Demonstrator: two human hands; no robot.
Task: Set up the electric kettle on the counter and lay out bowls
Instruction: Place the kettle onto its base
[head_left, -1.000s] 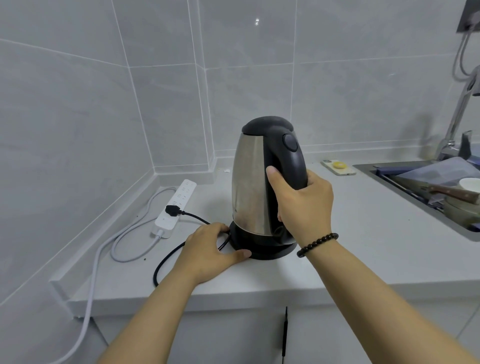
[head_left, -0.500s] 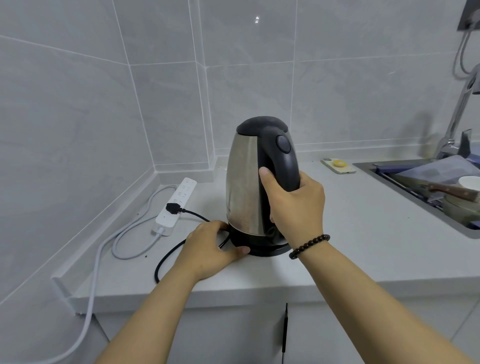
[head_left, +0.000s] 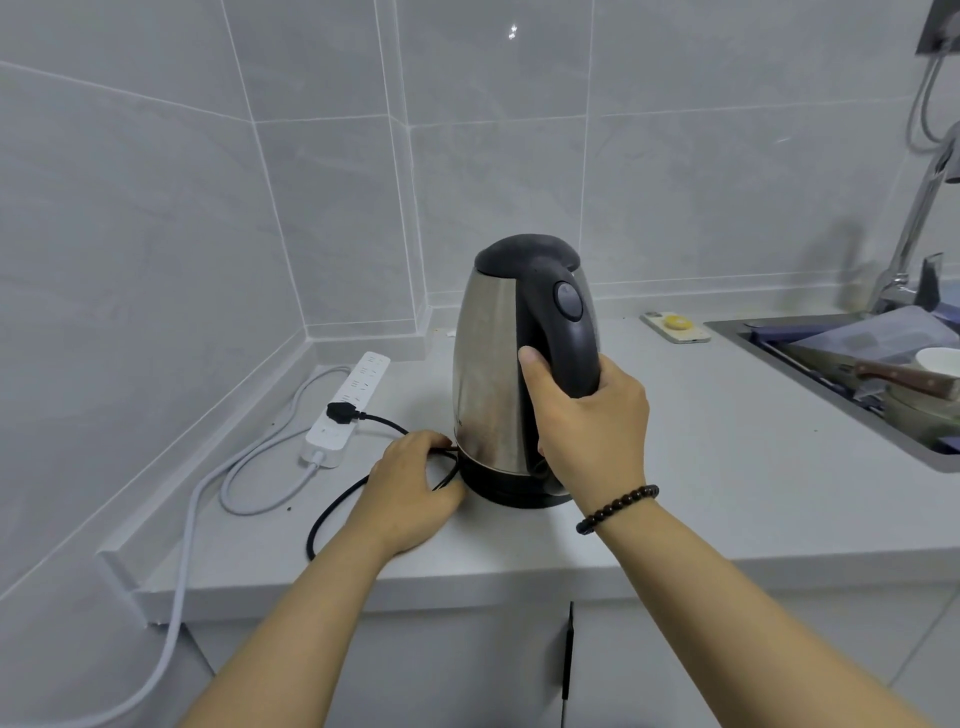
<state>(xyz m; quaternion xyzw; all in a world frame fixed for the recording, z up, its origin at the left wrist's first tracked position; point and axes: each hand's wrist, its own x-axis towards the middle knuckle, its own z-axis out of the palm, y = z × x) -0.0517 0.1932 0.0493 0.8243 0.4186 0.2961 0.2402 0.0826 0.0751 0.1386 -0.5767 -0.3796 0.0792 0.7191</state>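
Note:
A steel electric kettle with a black lid and handle stands upright on its black base on the grey counter. My right hand is wrapped around the kettle's handle. My left hand rests on the counter against the base's left side, on the black cord. The cord's plug sits in a white power strip. A white bowl lies in the sink at the right edge.
The sink at right holds dishes and a wooden-handled knife, with a faucet behind. A phone lies near the back wall. The strip's white cable loops at left and hangs off the counter. Tiled walls enclose the corner.
The kettle and base have slid a little to the left on the counter with both hands on them. The grips are unchanged.

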